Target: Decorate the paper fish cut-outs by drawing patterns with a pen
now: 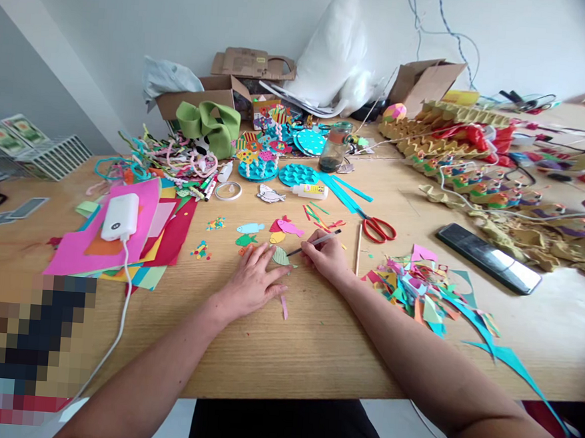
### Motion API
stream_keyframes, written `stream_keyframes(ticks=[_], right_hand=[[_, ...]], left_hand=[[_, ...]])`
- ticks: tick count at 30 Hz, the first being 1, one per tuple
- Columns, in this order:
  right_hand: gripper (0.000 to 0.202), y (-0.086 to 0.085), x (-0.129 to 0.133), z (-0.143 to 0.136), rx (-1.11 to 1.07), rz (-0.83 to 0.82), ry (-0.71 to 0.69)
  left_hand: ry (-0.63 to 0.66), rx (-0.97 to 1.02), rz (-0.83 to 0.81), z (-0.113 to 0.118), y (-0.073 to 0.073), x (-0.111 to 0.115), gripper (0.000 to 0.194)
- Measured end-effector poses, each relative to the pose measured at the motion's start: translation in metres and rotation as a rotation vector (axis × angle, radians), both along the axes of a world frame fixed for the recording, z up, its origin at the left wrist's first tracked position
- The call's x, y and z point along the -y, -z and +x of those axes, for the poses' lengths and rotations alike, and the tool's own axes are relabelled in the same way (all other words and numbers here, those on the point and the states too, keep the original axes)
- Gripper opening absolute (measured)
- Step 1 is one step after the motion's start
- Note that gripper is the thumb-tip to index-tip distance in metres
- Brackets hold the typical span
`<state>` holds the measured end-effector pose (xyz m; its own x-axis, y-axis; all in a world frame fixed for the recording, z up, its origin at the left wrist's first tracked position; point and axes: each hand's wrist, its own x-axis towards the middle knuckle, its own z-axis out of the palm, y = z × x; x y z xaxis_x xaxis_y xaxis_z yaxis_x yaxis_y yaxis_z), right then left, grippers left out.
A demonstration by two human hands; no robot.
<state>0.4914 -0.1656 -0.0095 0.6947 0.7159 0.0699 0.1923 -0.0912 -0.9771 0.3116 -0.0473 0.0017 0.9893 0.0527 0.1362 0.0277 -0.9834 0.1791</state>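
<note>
My right hand (324, 253) is closed on a dark pen (315, 241), whose tip meets a pale green paper fish (280, 256) lying on the table. My left hand (255, 283) rests flat with its fingers spread, the fingertips at the left and lower edges of that fish. Just beyond my hands lie more paper fish: a light blue one (250, 228), a pink one (290, 227), a yellow one (276, 236) and a green one (245, 240). An orange one is partly hidden by my left fingers. A pink paper strip (284, 307) lies below my left hand.
Coloured sheets with a white power bank (121, 216) lie left. Beyond the fish are a glue bottle (310, 191), a tape roll (228, 191) and a glass jar (334, 148). To the right are red-handled scissors (379, 230), paper scraps (418, 291), a phone (489, 257) and egg-carton pieces.
</note>
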Motion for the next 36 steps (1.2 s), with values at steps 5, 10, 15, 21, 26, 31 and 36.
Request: stream_keyframes(ticks=[5,10,15,21,26,31,36], right_hand=[[0.014,-0.0015,0.0000,-0.0009,-0.011,0.008,-0.001],[0.015,-0.0045,0.0005,-0.0026,-0.040,0.020,-0.006],[0.014,-0.0032,0.0006,-0.0025,-0.016,0.013,-0.001],[0.014,-0.0041,0.0019,-0.0028,-0.031,0.039,0.018],[0.013,-0.0071,0.0027,-0.0033,-0.021,0.010,0.033],[0.012,-0.0080,0.0016,-0.0041,-0.009,-0.003,0.031],[0.013,-0.0075,0.0009,-0.0044,0.001,-0.004,0.019]], left_hand=[[0.004,-0.002,-0.009,-0.0001,-0.0009,0.0002,0.041],[0.004,-0.012,-0.004,-0.0001,-0.0011,0.0004,0.042],[0.003,0.001,-0.006,-0.0001,-0.0012,0.0003,0.042],[0.004,-0.007,-0.003,0.0002,-0.0012,0.0005,0.042],[0.012,-0.005,-0.001,0.0000,0.0000,0.0001,0.041],[0.010,0.006,-0.007,0.0001,0.0004,0.0002,0.041],[0.008,-0.005,-0.017,0.0004,-0.0008,0.0007,0.041]])
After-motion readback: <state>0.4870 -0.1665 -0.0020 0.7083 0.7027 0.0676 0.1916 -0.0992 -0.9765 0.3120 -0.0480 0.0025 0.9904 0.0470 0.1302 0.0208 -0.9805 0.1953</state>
